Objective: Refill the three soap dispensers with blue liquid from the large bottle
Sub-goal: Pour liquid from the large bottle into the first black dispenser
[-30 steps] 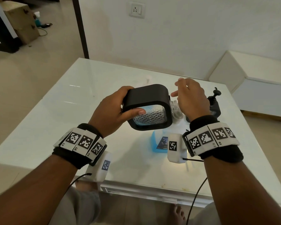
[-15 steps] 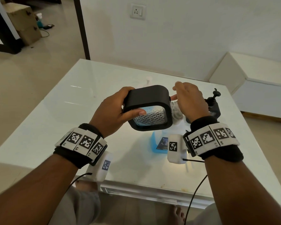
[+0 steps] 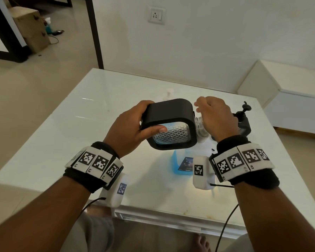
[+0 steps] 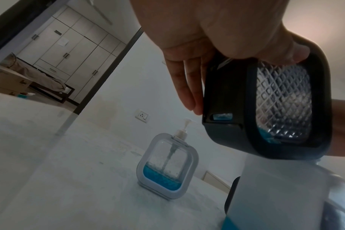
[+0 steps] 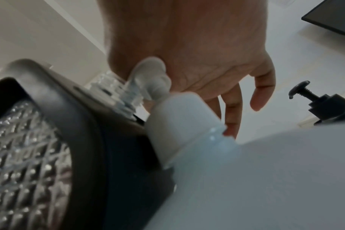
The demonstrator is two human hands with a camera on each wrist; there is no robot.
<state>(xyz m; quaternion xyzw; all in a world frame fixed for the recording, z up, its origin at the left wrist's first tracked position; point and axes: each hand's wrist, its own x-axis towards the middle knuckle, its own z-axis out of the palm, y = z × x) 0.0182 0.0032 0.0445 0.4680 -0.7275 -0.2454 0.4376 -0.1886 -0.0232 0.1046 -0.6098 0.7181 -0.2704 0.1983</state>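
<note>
Left hand (image 3: 129, 128) grips tilted black dispenser (image 3: 168, 122), nearly empty; right hand (image 3: 216, 117) curled at its neck, grasp unclear. White dispenser (image 4: 163, 165) low. Refilling barely begun.

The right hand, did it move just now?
Yes. The right hand curled its fingers in and dipped slightly toward the black dispenser, judged against the black pump behind it.

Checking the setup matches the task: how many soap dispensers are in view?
3: black one gripped by the left hand; white one standing farther back on the table; second black one beyond the right hand.
</note>
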